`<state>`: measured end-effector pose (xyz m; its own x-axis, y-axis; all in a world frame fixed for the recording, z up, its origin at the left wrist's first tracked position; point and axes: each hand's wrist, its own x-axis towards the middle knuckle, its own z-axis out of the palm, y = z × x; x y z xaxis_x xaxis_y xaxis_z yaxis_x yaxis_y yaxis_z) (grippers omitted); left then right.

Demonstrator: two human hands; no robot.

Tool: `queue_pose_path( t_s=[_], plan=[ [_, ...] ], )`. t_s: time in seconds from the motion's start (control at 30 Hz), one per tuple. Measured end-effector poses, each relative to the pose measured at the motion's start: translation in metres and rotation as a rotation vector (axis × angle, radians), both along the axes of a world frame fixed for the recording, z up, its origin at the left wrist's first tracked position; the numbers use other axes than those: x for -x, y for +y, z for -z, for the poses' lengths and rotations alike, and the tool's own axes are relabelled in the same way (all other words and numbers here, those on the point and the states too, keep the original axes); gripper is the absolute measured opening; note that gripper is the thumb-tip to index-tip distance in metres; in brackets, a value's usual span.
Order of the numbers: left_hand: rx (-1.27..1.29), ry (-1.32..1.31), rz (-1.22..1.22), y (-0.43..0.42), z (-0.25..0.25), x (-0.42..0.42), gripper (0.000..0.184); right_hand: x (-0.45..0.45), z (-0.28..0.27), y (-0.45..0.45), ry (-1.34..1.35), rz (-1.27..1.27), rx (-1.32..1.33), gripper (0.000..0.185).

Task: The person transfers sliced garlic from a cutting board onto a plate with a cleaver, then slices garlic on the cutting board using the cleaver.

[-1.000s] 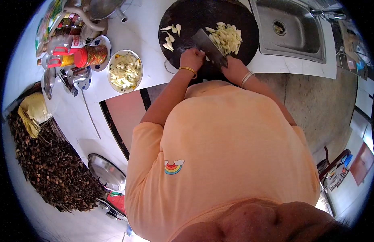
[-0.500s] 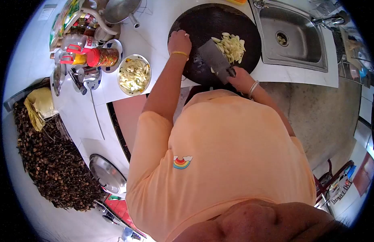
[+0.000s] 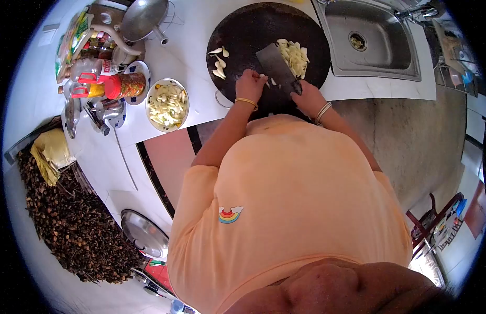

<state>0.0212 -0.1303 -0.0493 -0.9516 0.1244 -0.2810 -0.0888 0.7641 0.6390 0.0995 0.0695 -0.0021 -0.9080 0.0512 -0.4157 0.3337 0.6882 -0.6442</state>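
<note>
On the round dark chopping board, my right hand grips the handle of a cleaver. Its broad blade lies against a pile of pale slices, which look like garlic. My left hand is closed at the board's near side, left of the blade, with a small white clove at its fingertips. A few whole garlic cloves lie apart at the board's left. Small pieces sit between my left fingers and the cleaver.
Left of the board stands a patterned bowl filled with pale pieces. Beyond it are a red-lidded jar, bottles and a metal pan. A steel sink adjoins the board's right. A metal lid lies lower left.
My left hand has moved right and nearer my body, from the board's left edge to beside the cleaver, uncovering the whole cloves. My right hand still holds the cleaver by the slices.
</note>
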Motion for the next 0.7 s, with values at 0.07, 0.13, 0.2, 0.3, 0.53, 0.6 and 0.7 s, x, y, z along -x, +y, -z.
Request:
queue_pose_path(
  t_s=[0.07, 0.13, 0.2, 0.3, 0.53, 0.6, 0.7],
  plan=[
    [-0.004, 0.005, -0.014, -0.004, 0.005, 0.005, 0.039, -0.002, -0.015, -0.003, -0.011, -0.065, 0.008, 0.034],
    [-0.023, -0.042, 0.027, -0.008, 0.006, 0.01, 0.037, -0.002, -0.005, 0.0, -0.015, -0.053, 0.06, 0.034],
    [-0.045, -0.095, 0.078, -0.011, 0.003, 0.012, 0.035, -0.001, 0.0, 0.006, -0.025, -0.033, 0.11, 0.034],
    [-0.078, -0.105, 0.105, -0.009, -0.001, 0.011, 0.035, 0.003, -0.002, 0.013, -0.02, -0.121, 0.099, 0.034],
    [-0.109, -0.178, 0.117, -0.011, -0.01, 0.011, 0.033, 0.025, -0.011, 0.009, -0.211, -0.151, 0.128, 0.034],
    [-0.122, -0.192, 0.112, -0.012, -0.002, 0.012, 0.031, 0.019, 0.004, 0.005, -0.196, -0.164, 0.098, 0.035],
    [-0.169, -0.161, 0.079, -0.011, 0.008, 0.012, 0.028, 0.008, 0.014, 0.005, -0.119, -0.079, 0.101, 0.035]
  ],
)
